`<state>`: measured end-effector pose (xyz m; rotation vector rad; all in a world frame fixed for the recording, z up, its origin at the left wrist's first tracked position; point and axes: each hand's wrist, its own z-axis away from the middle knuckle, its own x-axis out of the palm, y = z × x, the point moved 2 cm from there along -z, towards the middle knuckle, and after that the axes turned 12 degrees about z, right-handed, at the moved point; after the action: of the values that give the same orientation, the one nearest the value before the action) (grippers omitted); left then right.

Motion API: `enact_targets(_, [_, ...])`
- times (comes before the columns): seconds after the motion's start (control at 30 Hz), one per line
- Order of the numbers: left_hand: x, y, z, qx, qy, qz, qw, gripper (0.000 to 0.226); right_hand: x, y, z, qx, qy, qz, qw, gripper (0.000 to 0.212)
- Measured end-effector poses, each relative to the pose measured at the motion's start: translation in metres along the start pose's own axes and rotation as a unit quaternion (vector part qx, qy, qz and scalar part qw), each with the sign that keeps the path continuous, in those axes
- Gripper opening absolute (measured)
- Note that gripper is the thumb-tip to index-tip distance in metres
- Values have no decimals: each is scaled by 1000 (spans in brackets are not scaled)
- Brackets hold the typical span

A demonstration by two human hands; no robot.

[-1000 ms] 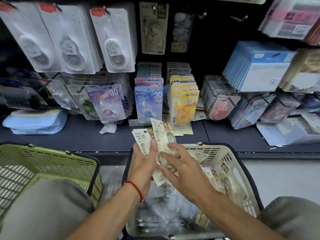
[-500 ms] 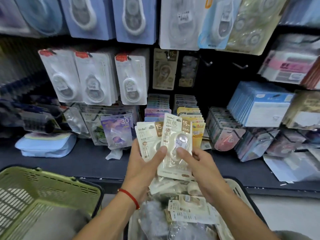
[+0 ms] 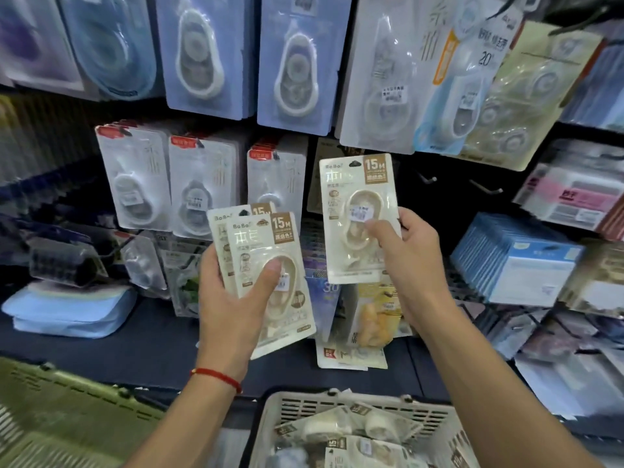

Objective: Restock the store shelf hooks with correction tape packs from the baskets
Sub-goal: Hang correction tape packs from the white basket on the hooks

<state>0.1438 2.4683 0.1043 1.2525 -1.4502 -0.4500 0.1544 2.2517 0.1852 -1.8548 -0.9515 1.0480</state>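
Left hand [image 3: 233, 298] clamps two spare cream packs [image 3: 270, 282] under the thumb, probably as a reserve. Right hand [image 3: 401, 255] pinches a single pack [image 3: 359, 211] upright before the matching hung pack [image 3: 324, 177], likely its hook. More packs lie in the white basket [image 3: 371, 405] below.

The green basket [image 3: 60, 417] is blurred and cut off at the left edge, its contents perhaps unreadable
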Motion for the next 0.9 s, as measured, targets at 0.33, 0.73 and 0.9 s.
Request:
enact_targets(0.33, [-7, 5, -5, 16, 7, 27, 999, 51, 31, 25, -24, -32, 75, 153, 985, 34])
enact_targets(0.73, [11, -7, 2, -48, -60, 58, 995, 68, 36, 34, 55, 1, -172, 164, 971, 43])
enact_targets(0.9, [20, -8, 10, -78, -68, 66, 992, 60, 16, 29, 57, 11, -105, 109, 988, 18])
